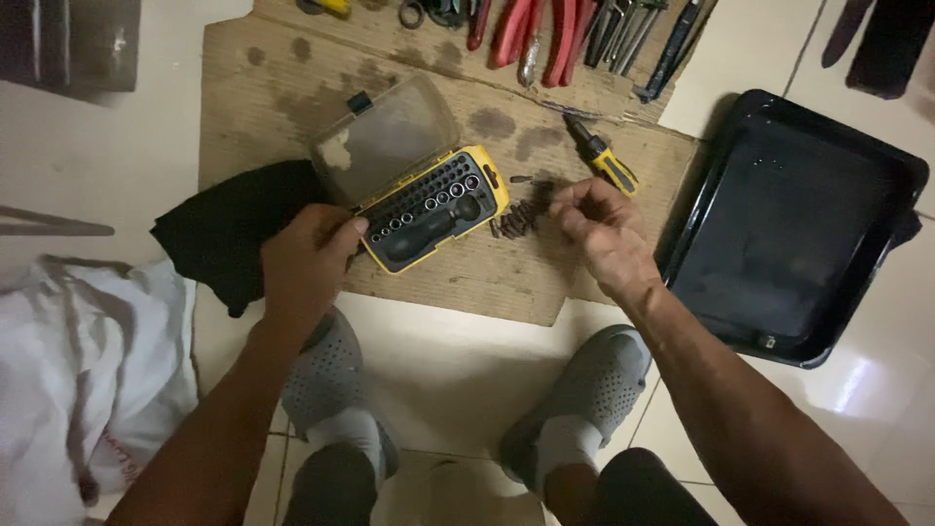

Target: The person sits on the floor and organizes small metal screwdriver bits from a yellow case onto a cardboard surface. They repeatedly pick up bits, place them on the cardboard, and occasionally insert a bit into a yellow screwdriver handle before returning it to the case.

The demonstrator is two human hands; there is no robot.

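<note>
A yellow and black bit-set case (433,209) lies open on a stained cardboard sheet (292,88), its clear lid (385,136) tipped back. Sockets and a black driver handle fill its tray. My left hand (307,258) grips the case's near left corner. My right hand (604,229) hovers over a small pile of loose dark bits (516,219) just right of the case, fingertips pinched together at the pile; whether a bit is between them is unclear. A yellow-handled screwdriver (604,158) lies just beyond that hand.
A black tray (877,185) sits on the tiled floor at right. Red-handled pliers and other hand tools (555,34) line the cardboard's far edge. A black cloth (224,229) lies left of the case, a white bag (88,370) at lower left. My grey clogs (594,375) are below.
</note>
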